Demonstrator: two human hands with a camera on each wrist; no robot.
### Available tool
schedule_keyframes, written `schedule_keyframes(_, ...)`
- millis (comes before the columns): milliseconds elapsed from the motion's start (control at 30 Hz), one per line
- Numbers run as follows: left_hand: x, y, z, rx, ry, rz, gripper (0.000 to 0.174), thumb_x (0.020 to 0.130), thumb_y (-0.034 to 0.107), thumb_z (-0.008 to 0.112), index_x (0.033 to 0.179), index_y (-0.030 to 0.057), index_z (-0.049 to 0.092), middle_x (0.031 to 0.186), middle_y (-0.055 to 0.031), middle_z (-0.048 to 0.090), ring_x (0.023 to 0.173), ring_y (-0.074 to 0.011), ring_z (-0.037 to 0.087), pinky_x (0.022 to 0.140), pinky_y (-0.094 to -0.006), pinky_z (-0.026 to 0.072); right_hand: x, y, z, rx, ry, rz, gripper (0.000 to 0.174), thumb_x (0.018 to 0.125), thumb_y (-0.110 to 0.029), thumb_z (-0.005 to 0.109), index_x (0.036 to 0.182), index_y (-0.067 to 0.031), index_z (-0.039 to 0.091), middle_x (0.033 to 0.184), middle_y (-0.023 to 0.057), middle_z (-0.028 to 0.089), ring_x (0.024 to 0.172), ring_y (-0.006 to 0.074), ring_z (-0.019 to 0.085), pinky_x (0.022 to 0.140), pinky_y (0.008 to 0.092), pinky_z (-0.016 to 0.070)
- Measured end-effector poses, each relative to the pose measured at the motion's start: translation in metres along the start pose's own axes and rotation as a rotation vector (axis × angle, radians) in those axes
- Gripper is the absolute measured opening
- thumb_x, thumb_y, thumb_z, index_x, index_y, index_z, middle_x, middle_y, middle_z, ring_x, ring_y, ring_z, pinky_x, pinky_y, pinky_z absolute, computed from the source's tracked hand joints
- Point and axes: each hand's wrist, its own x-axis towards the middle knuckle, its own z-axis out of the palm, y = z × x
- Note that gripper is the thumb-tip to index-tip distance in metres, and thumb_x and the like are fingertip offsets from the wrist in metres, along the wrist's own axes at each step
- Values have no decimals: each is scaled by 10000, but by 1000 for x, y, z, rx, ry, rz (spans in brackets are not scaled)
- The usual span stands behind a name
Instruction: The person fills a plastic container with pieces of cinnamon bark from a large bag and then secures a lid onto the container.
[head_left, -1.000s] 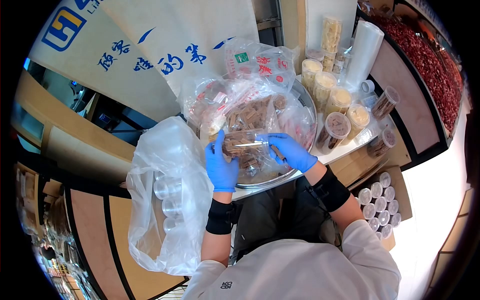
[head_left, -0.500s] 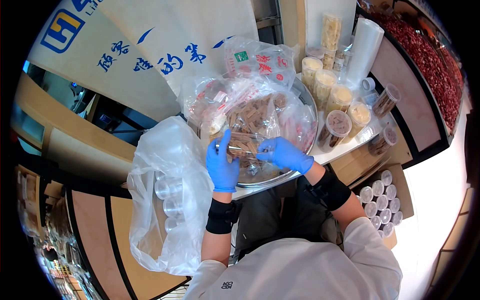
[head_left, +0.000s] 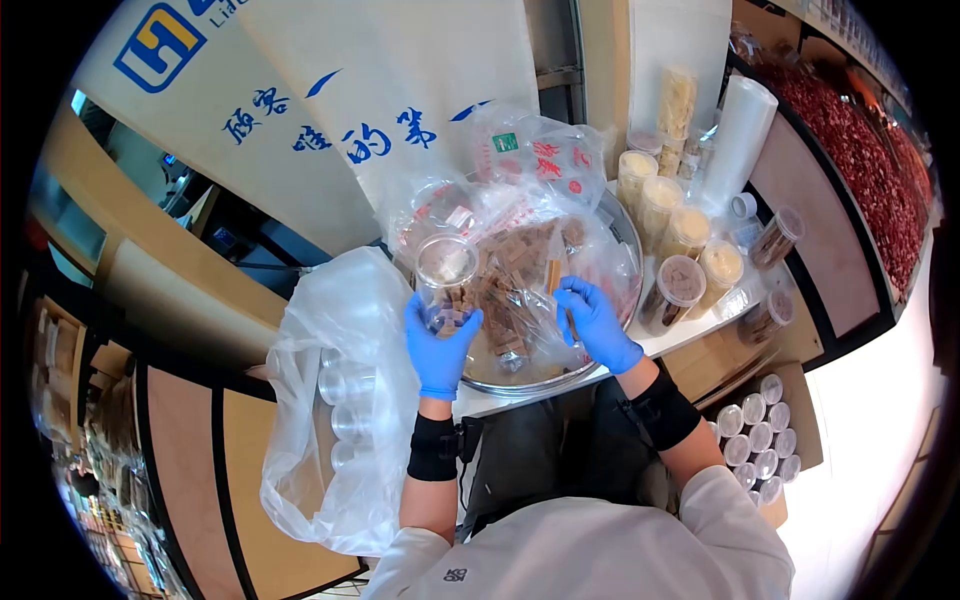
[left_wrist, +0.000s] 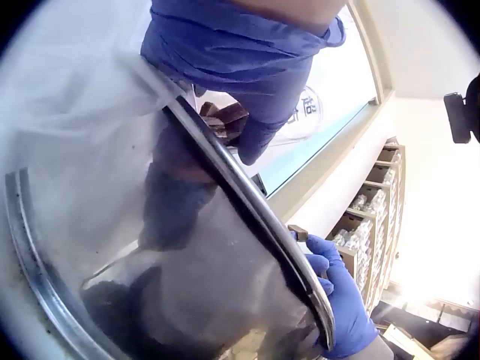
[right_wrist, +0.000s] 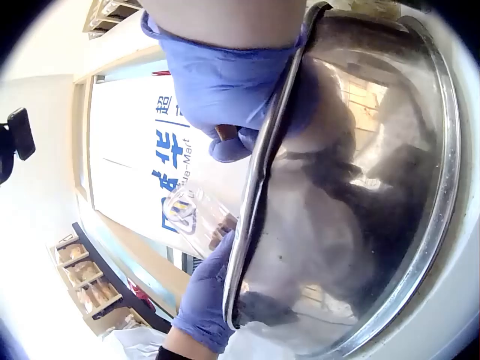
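My gloved left hand (head_left: 440,350) grips a clear plastic jar (head_left: 447,262), its round mouth facing up and brown strips in its lower part. The right wrist view also shows this jar (right_wrist: 196,217) in the left hand. My right hand (head_left: 600,325), gloved in blue too, pinches a brown strip (head_left: 554,275) that stands up from the fingers; its end (left_wrist: 298,232) pokes out in the left wrist view. Between the hands, more brown strips (head_left: 503,265) lie in plastic bags inside a round metal basin (head_left: 530,388). The basin's rim hides part of both hands in the wrist views.
Filled jars with lids (head_left: 685,230) stand right of the basin, beside a roll of clear bags (head_left: 740,140). A large plastic bag of empty jars (head_left: 345,400) is at the left. Lower right, a box (head_left: 800,400) holds several lidded jars. A printed banner (head_left: 400,60) hangs behind.
The jar has turned from lying sideways to mouth up and moved left with my left hand. My right hand has drawn away from the jar to the right with a brown strip.
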Motion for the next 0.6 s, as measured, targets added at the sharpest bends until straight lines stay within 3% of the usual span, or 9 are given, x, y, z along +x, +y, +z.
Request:
schedule_keyframes(67,-3,-2,-1,39,1,43,727,676,105,863,1267,-29,462,1115,-105,582,922,-144,607,768,-271,524,-2,-3,4,-113,-13,54,267,934,-243,612,1068,-16,570,624,45,564,441,109,482,419,242,367)
schedule_keyframes(133,2,-10,-3,336,-12,196,726,665,153,876,1242,-40,480,1084,-103,606,922,-138,613,774,-280,525,-2,-2,4,-97,-24,52,260,935,-240,610,1067,-19,571,625,44,566,440,107,482,417,241,367)
schedule_keyframes(233,-1,1,5,309,-52,65,713,674,190,872,1229,-43,491,1121,-126,603,951,-144,612,798,-287,519,-2,1,2,-80,-32,49,254,937,-235,606,1069,-21,571,632,43,571,439,102,482,414,237,369)
schedule_keyframes(367,1,-16,2,326,-93,145,743,656,186,863,1257,-30,483,1165,-151,595,1032,-210,602,865,-319,507,-1,0,2,-92,-22,40,249,937,-232,609,1064,-20,575,653,46,580,437,96,482,406,229,369)
schedule_keyframes(433,3,-12,3,568,-110,276,751,619,122,845,1269,10,487,1190,-150,581,1079,-269,591,902,-358,500,0,1,2,-112,-31,41,245,935,-225,614,1062,-19,577,661,47,586,440,95,488,404,230,371)
schedule_keyframes(567,4,-23,2,528,-135,253,773,589,54,814,1290,58,488,1268,-151,521,1117,-308,568,921,-382,497,3,7,2,-179,-12,37,220,927,-211,629,1039,-25,595,673,40,591,449,83,490,404,228,375)
schedule_keyframes(600,4,-25,3,533,-89,320,781,590,27,805,1300,80,485,1297,-157,486,1132,-311,555,925,-380,495,1,6,4,-181,-14,40,220,927,-211,629,1039,-25,595,673,40,591,449,83,490,404,228,375)
